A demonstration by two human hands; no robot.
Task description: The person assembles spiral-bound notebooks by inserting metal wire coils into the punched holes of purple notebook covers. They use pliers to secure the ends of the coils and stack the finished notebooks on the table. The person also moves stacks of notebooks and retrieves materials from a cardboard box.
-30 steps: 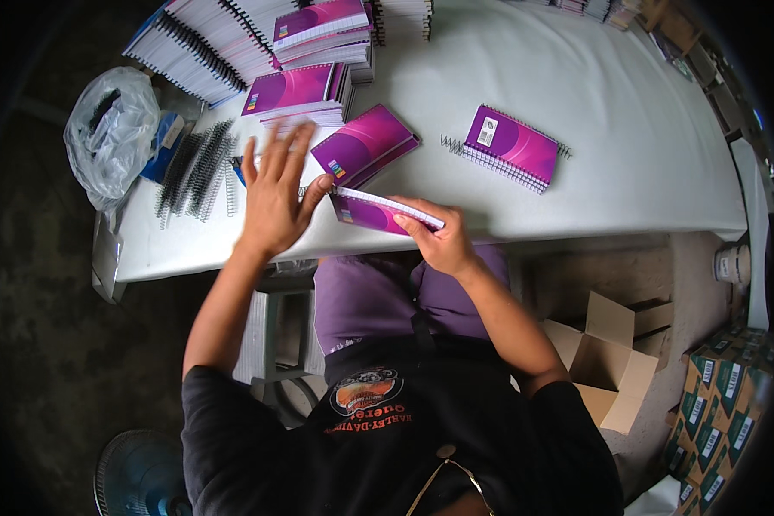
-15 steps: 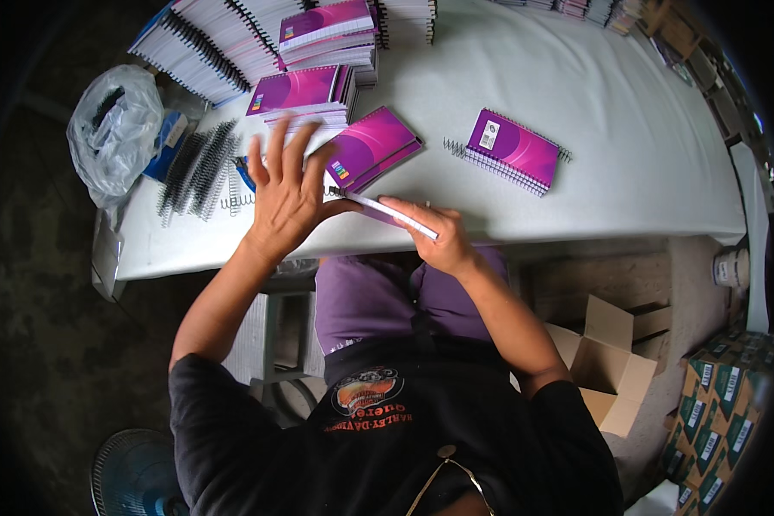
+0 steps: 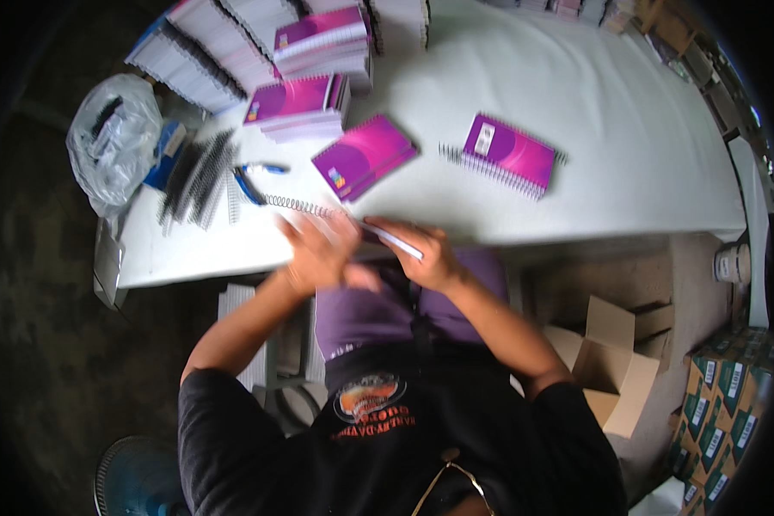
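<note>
By the pale table [image 3: 628, 138], a white-edged notebook [image 3: 395, 240] slants.

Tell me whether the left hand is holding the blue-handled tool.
No, the blue-handled tool lies on the white-covered table, apart from the left hand.

A white-covered table [image 3: 619, 155] bears purple notebooks [image 3: 365, 155], dark wire coils [image 3: 199, 181] and blue pliers [image 3: 247, 187].
</note>
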